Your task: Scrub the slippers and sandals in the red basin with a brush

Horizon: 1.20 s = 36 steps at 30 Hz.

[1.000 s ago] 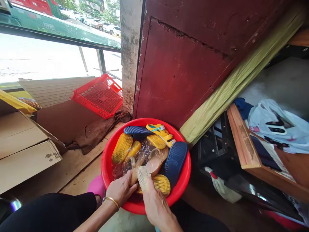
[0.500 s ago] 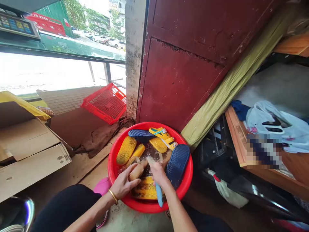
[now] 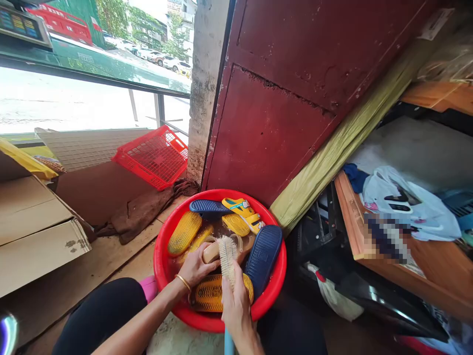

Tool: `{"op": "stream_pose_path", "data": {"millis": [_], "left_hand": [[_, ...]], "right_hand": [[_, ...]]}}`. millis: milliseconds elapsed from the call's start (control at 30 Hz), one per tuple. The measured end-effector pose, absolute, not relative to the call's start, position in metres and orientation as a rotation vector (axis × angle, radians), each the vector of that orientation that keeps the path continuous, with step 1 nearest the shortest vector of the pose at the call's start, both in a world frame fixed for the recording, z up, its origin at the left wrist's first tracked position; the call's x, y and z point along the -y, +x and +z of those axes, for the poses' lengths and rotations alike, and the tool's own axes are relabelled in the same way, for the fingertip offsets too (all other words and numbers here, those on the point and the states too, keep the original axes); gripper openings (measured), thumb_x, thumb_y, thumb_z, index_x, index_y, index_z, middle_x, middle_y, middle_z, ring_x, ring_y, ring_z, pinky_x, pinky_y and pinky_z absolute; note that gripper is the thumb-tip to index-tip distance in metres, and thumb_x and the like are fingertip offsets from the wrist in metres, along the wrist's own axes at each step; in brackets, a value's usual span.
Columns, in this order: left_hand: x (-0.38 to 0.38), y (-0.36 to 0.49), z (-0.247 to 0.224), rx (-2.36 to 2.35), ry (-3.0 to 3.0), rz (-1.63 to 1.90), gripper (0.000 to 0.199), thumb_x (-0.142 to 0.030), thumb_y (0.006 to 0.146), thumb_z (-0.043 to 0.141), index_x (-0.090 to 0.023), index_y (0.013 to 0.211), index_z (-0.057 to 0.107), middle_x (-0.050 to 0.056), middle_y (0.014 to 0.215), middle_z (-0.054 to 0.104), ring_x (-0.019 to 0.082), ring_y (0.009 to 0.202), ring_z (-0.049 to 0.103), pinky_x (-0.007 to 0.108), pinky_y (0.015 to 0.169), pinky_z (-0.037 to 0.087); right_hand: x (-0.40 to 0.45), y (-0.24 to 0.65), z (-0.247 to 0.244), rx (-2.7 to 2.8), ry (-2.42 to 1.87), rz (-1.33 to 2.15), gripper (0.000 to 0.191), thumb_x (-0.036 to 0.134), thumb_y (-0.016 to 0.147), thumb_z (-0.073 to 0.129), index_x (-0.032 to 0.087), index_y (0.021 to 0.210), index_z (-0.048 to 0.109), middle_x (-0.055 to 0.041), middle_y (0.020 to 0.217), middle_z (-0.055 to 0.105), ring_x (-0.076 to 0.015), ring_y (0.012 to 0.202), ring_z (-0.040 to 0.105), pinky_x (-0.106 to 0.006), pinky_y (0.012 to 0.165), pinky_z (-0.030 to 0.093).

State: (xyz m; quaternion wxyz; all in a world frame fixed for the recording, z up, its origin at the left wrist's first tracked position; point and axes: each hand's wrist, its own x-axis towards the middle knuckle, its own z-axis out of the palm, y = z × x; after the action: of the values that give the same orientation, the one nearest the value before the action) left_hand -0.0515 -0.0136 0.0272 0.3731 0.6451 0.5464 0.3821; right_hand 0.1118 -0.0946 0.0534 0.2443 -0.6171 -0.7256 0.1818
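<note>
A red basin (image 3: 160, 276) holds dark water and several sandals. My left hand (image 3: 195, 270), with a gold bangle at the wrist, grips a tan sandal (image 3: 211, 252) near the middle of the basin. In my right hand (image 3: 236, 305) is a scrub brush (image 3: 227, 256) with pale bristles and a light blue handle; its bristle head is beside the tan sandal. A yellow sole (image 3: 209, 294) lies below my left hand, and a navy sandal (image 3: 264, 254) leans on the right rim. Yellow sandals with small figures (image 3: 242, 209) rest at the back beside another navy sole (image 3: 209, 206).
A red plastic crate (image 3: 155, 157) and a brown cloth (image 3: 138, 217) lie beyond the basin on the left, near cardboard boxes (image 3: 40, 241). A dark red door (image 3: 273, 123) stands behind. At right, a wooden shelf (image 3: 347, 212) bears a white plastic bag (image 3: 414, 207).
My right hand has moved down toward me, and the brush is now raised with its bristles in plain view. The camera view has shifted slightly, so the basin appears further left.
</note>
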Motion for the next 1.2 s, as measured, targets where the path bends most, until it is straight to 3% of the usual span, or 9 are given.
{"op": "stream_pose_path", "data": {"millis": [67,133,267,433,567,667,867,1067,1200], "left_hand": [[0.016,-0.043,0.028,-1.461,1.698,0.909,0.044,-0.044,0.075,0.067,-0.021,0.112,0.066,0.004,0.1,0.077,0.025,0.093,0.071,0.035,0.087,0.056],[0.019,-0.036,0.027,-1.519,1.733,0.865,0.045,-0.04,0.075,0.067,-0.022,0.117,0.066,0.005,0.103,0.078,0.027,0.097,0.072,0.036,0.088,0.056],[0.022,-0.027,0.028,-1.532,1.753,0.866,0.063,-0.036,0.077,0.065,-0.024,0.138,0.055,0.009,0.122,0.075,0.029,0.11,0.07,0.039,0.097,0.053],[0.023,-0.026,0.033,-1.512,1.77,0.819,0.073,-0.033,0.079,0.063,-0.027,0.15,0.045,0.007,0.137,0.068,0.03,0.126,0.062,0.039,0.106,0.048],[0.029,-0.025,0.03,-1.563,1.744,0.741,0.072,-0.033,0.08,0.061,-0.029,0.15,0.045,0.006,0.134,0.071,0.031,0.126,0.063,0.037,0.103,0.049],[0.035,-0.024,0.025,-1.54,1.766,0.777,0.067,-0.032,0.082,0.059,-0.03,0.148,0.047,0.006,0.136,0.069,0.03,0.127,0.063,0.035,0.101,0.05],[0.036,-0.024,0.023,-1.568,1.782,0.718,0.059,-0.026,0.083,0.055,-0.028,0.142,0.053,0.008,0.133,0.071,0.031,0.119,0.068,0.034,0.092,0.052],[0.039,-0.024,0.017,-1.558,1.748,0.851,0.051,-0.034,0.083,0.057,-0.029,0.134,0.061,0.005,0.127,0.074,0.028,0.123,0.066,0.032,0.097,0.051],[0.046,-0.032,0.018,-1.529,1.77,0.827,0.049,-0.035,0.082,0.058,-0.027,0.13,0.064,0.006,0.122,0.076,0.029,0.12,0.067,0.034,0.099,0.05]], "right_hand": [[0.098,0.103,0.059,1.974,-1.717,0.497,0.059,0.029,0.104,0.024,0.014,0.162,0.023,-0.0174,0.137,0.063,-0.0267,0.126,0.061,-0.037,0.097,0.056],[0.094,0.093,0.065,1.988,-1.837,0.531,0.06,0.026,0.103,0.025,0.012,0.161,0.023,-0.0181,0.124,0.071,-0.0295,0.113,0.069,-0.039,0.089,0.059],[0.063,0.084,0.088,1.963,-2.045,0.526,0.055,0.02,0.101,0.024,0.007,0.154,0.036,-0.0192,0.107,0.075,-0.0289,0.098,0.074,-0.038,0.083,0.058],[0.03,0.1,0.121,1.916,-2.087,0.791,0.046,0.026,0.103,0.025,0.015,0.136,0.054,-0.0108,0.103,0.076,-0.0213,0.083,0.075,-0.03,0.076,0.058],[0.061,0.097,0.111,2.022,-2.066,0.562,0.053,0.025,0.102,0.027,0.012,0.151,0.04,-0.0161,0.112,0.075,-0.0276,0.1,0.073,-0.036,0.083,0.058],[0.099,0.083,0.091,2.102,-2.057,0.368,0.061,0.014,0.098,0.027,0.01,0.159,0.029,-0.0202,0.117,0.073,-0.0303,0.099,0.073,-0.038,0.078,0.059],[0.118,0.071,0.078,2.202,-2.046,0.226,0.069,0.004,0.09,0.032,0.011,0.159,0.03,-0.0235,0.139,0.061,-0.0304,0.1,0.073,-0.038,0.077,0.06],[0.051,0.094,0.112,2.076,-1.99,0.675,0.051,0.021,0.099,0.035,0.015,0.148,0.046,-0.0153,0.117,0.073,-0.0267,0.1,0.073,-0.034,0.085,0.056],[0.012,0.113,0.122,2.008,-1.984,1.112,0.04,0.029,0.1,0.034,0.014,0.127,0.06,-0.0055,0.079,0.074,-0.0207,0.062,0.071,-0.03,0.062,0.056]]}}
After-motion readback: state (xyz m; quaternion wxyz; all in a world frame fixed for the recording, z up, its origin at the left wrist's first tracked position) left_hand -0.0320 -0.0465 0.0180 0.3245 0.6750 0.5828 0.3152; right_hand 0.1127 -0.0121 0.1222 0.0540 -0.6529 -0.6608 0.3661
